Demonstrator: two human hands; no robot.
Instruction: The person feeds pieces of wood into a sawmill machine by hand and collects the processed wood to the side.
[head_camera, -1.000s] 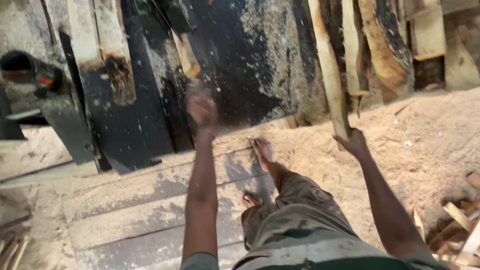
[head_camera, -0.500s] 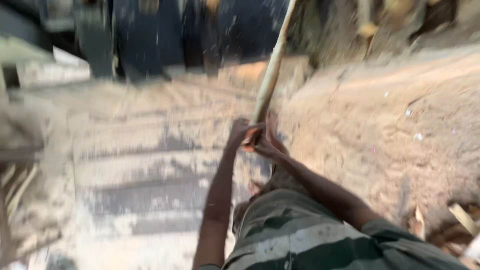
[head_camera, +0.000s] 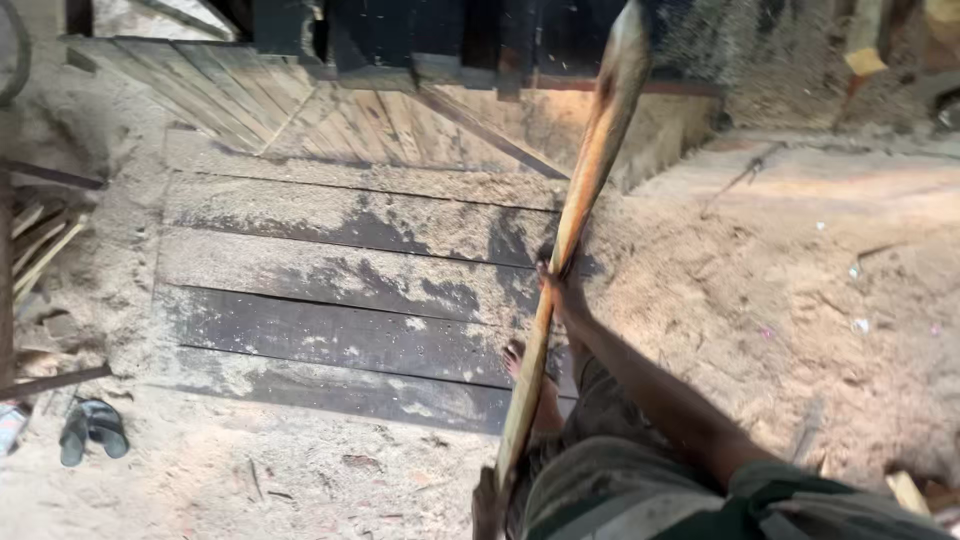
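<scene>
Wood, pale and rough-edged: a long thin offcut slab (head_camera: 575, 230) runs slantwise from near my hip up toward the dark machinery at the top, crossing over the plank floor. My right hand (head_camera: 556, 283) wraps it about midway, fingers curled tight round its edge. My left hand (head_camera: 488, 500) grips the lower end near the bottom of the view, though it is partly cut off, so I cannot tell how fully those fingers close. My bare foot (head_camera: 516, 358) stands just beside the slab, on the dark planks (head_camera: 330, 280), which are dusted with sawdust and laid crosswise. To my right a broad sawdust bank (head_camera: 800, 330) rises, open ground with only a few chips on it. Leftward, past the plank ends, lie a pair of sandals (head_camera: 92, 428) and some thin sticks (head_camera: 35, 245), well apart from the slab.
</scene>
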